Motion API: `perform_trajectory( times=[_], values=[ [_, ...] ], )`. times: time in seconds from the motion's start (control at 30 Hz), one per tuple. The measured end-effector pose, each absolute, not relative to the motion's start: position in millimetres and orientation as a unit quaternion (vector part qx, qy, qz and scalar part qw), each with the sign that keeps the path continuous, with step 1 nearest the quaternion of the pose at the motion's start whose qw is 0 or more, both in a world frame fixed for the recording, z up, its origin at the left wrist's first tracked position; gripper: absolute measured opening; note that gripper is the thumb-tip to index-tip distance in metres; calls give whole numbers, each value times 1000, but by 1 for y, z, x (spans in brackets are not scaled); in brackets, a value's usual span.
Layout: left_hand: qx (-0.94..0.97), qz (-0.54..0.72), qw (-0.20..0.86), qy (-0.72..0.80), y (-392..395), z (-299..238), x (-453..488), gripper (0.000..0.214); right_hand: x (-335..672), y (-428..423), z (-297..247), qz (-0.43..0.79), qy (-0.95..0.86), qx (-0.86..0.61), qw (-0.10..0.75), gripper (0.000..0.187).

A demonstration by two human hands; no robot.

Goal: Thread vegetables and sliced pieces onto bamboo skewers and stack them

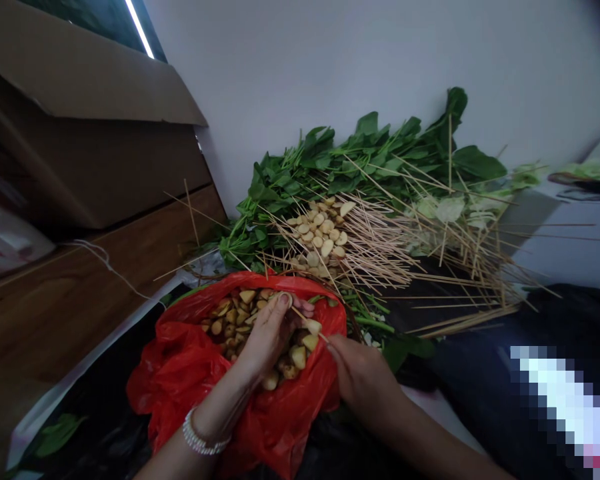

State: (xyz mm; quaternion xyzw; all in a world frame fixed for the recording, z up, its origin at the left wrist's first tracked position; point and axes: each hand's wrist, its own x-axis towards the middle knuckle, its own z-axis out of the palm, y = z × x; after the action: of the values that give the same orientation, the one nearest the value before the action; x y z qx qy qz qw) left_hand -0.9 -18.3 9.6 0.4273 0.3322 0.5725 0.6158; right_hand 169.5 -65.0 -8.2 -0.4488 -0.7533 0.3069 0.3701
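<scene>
So both hands are working right over an open red plastic bag (190,380), and it's stuffed with pale yellow chunks (235,320), some with brown skin on. Could be potato or ginger, can't really tell. The left hand (267,333) is clenched, thumb and fingers pinching one end of a thin wooden skewer (300,315), while the right hand (360,377) grips the other end with its fingertips (333,347). One chunk (313,326) sits on the skewer, right between the two sets of fingers, with the bag's contents just under them. Just past the fingers, beyond the bag's rim, a messy heap of loose skewers (370,250) lies over leafy greens (370,160), with a pile of pale slices (317,233) on top. Well left of the fingers there's a cardboard box (90,127).
</scene>
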Motion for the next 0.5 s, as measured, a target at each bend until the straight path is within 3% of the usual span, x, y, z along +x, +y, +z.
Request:
perform_trajectory(
  times=[0.07,0.17,0.27,0.37,0.43,0.5],
  values=[
    [425,575,612,338,-19,9,0,26,169,-67,-9,268,-772,-452,358,23],
    [416,579,612,341,-19,11,2,26,167,-68,-7,304,-753,-455,365,27],
    [402,575,624,346,-20,14,3,26,165,-65,-2,472,-674,-425,377,30],
    [391,568,633,351,-22,16,3,26,164,-61,-1,653,-572,-370,331,33],
    [391,569,633,349,-22,16,4,26,165,-59,-3,633,-589,-375,335,32],
    [394,574,630,346,-23,15,5,26,166,-60,-8,491,-676,-411,365,30]
  ],
)
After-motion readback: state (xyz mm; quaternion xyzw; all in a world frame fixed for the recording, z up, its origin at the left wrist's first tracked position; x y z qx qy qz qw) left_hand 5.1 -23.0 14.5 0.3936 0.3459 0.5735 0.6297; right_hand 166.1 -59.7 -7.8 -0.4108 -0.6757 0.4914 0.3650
